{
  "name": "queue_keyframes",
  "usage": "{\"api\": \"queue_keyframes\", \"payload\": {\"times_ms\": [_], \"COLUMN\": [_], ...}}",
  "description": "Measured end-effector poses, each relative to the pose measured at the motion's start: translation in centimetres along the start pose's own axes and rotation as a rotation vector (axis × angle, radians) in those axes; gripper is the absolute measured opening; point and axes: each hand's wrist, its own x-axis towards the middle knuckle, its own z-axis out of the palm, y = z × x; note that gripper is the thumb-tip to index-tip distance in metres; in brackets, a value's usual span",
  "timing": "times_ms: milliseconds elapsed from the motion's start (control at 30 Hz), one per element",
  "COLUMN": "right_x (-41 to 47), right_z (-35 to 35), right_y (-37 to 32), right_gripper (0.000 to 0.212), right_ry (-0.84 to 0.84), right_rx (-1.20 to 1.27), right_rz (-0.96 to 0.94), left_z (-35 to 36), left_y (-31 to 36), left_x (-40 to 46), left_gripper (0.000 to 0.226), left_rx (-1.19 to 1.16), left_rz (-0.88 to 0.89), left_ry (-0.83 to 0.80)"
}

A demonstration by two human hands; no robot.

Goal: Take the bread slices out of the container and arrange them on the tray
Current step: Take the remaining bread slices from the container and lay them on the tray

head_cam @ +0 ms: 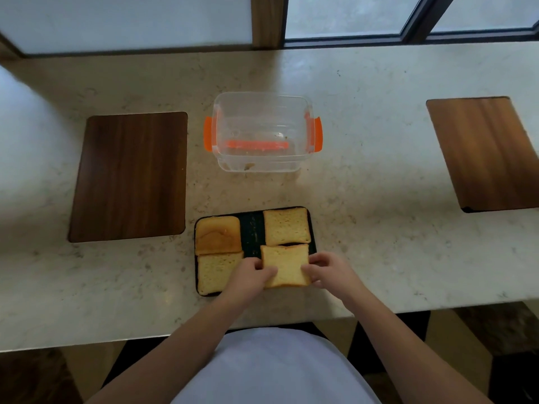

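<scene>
A black tray [252, 228] lies near the counter's front edge. On it are a browned crust slice [217, 234] at the back left, a pale slice [215, 271] at the front left and another pale slice [287, 225] at the back right. My left hand [250, 277] and my right hand [326, 271] pinch the two sides of a fourth bread slice [287, 265] over the tray's front right corner. The clear container [262, 132] with orange clips stands behind the tray and holds only crumbs.
A dark wooden board [129, 176] lies left of the container and a lighter wooden board [484, 153] lies at the far right. Windows run along the counter's back edge. The counter's front edge is just below my hands.
</scene>
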Motion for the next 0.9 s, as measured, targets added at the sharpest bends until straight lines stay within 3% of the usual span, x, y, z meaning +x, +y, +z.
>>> {"api": "queue_keyframes", "payload": {"times_ms": [167,400,633,900], "right_x": [1.1,1.5,1.7,1.4], "right_z": [0.3,0.7,0.8,0.4], "right_y": [0.2,0.9,1.3,1.9], "right_gripper": [0.024,0.024,0.02,0.017], "right_ry": [0.179,0.301,0.348,0.358], "right_rx": [-0.189,-0.387,-0.393,-0.474], "right_rz": [-0.031,-0.106,-0.181,-0.203], "left_z": [1.0,1.8,1.9,1.5], "left_y": [0.8,0.2,-0.2,-1.0], "left_x": [1.0,2.0,1.9,1.3], "left_gripper": [0.035,0.025,0.023,0.035], "left_rx": [0.193,0.244,0.186,0.311], "left_rz": [0.009,0.047,0.104,0.195], "left_ry": [0.144,0.161,0.226,0.246]}}
